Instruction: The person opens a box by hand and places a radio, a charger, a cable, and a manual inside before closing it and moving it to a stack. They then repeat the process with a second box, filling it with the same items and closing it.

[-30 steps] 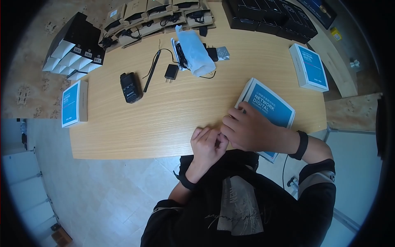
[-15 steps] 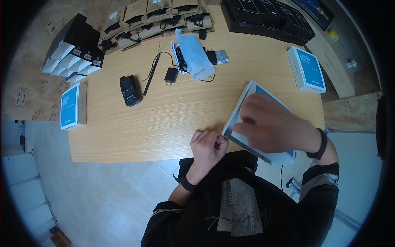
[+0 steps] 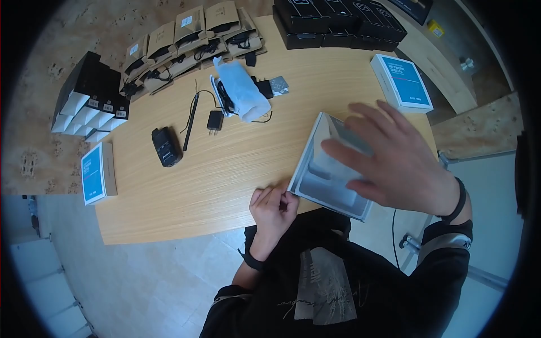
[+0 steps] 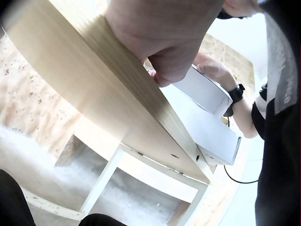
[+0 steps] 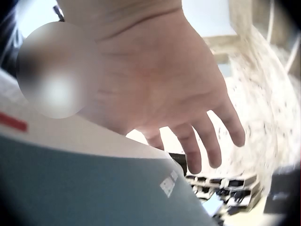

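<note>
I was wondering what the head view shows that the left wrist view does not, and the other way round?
Only the head view shows the black radio, the charger plug, the pale blue plastic wrap and the black boxes at the back.

Only the left wrist view shows the pale frame beneath the wooden table.

Both share that table, the left hand, the right hand and the opened white box.

We see, on the desk (image 3: pixel 236 169), a box (image 3: pixel 324 191) right of centre, a radio (image 3: pixel 167 147) left of centre, and an adapter (image 3: pixel 214 120) between the radio and a bag (image 3: pixel 243 93).
</note>
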`<state>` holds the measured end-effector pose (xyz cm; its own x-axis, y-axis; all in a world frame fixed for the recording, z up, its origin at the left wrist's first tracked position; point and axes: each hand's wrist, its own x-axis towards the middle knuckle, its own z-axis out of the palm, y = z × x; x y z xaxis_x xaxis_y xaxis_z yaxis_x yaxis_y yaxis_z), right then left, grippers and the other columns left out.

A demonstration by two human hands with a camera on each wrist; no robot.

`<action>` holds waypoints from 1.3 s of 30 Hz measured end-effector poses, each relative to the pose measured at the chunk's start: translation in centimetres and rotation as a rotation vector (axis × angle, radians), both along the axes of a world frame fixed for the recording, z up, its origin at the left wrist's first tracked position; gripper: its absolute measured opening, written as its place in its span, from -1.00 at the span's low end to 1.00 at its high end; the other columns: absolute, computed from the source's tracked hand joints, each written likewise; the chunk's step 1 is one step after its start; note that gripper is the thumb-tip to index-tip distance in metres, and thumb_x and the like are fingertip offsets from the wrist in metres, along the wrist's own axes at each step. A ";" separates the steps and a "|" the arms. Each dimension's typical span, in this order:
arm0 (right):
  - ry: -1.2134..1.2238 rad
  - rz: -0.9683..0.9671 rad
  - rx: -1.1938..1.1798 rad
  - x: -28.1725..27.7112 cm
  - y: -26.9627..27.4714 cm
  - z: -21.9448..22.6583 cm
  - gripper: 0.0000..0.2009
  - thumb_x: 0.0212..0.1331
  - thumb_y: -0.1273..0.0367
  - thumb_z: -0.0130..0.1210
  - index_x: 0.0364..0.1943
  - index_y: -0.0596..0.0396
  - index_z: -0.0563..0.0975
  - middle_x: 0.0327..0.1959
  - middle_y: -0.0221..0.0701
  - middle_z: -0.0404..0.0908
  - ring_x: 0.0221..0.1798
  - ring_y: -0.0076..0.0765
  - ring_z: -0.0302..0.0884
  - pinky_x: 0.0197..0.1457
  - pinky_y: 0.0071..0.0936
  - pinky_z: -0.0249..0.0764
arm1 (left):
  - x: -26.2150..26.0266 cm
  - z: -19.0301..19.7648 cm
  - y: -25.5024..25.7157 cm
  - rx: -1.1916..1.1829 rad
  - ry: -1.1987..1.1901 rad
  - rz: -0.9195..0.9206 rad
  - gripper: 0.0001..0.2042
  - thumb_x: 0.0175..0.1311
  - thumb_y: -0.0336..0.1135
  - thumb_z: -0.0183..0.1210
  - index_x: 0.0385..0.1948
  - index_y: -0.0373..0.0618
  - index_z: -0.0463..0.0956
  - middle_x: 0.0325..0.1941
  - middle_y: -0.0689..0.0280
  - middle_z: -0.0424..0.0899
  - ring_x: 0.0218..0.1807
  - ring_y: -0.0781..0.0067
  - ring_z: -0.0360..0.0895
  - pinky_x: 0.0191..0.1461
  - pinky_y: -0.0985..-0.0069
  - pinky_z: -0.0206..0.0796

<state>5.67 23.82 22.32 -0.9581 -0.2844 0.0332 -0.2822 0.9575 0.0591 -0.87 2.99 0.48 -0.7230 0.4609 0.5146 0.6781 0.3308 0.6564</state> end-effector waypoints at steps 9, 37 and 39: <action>0.278 -0.300 0.495 2.7 4.9 0.6 -0.41 0.01 0.48 0.25 0.23 -0.24 0.52 0.17 -0.25 0.52 0.29 -0.05 0.45 0.31 -0.06 0.41 | 0.4 0.0 -0.2 -0.031 -0.076 -0.005 -0.87 0.00 -0.51 0.24 -0.38 -0.16 0.66 -0.68 0.34 0.44 -0.55 0.29 0.37 -0.36 0.41 0.24; 0.304 -0.653 -1.179 2.4 10.6 -17.2 -0.45 0.32 0.53 0.10 0.41 0.06 0.33 0.39 -0.21 0.38 0.21 -0.26 0.51 0.15 -0.48 0.51 | -1.9 5.0 -3.1 -0.108 -0.159 -0.528 -0.72 0.11 -0.51 0.28 -0.09 -0.20 0.65 -0.42 0.19 0.64 -0.34 0.12 0.59 -0.15 0.29 0.46; 0.394 -0.651 -1.103 3.2 10.1 -17.2 -0.37 0.32 0.53 0.10 0.48 -0.01 0.23 0.44 -0.20 0.33 0.24 -0.27 0.49 0.16 -0.46 0.51 | -3.9 7.5 -4.9 -0.196 -0.130 -0.454 -0.74 0.14 -0.47 0.29 -0.10 -0.17 0.66 -0.35 0.16 0.68 -0.29 0.10 0.62 -0.13 0.31 0.49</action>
<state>8.89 33.91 5.08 -0.7815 0.5709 0.2515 0.0972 0.5096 -0.8549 -4.73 -1.91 8.00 -0.4797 0.8224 0.3060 0.6990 0.1473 0.6998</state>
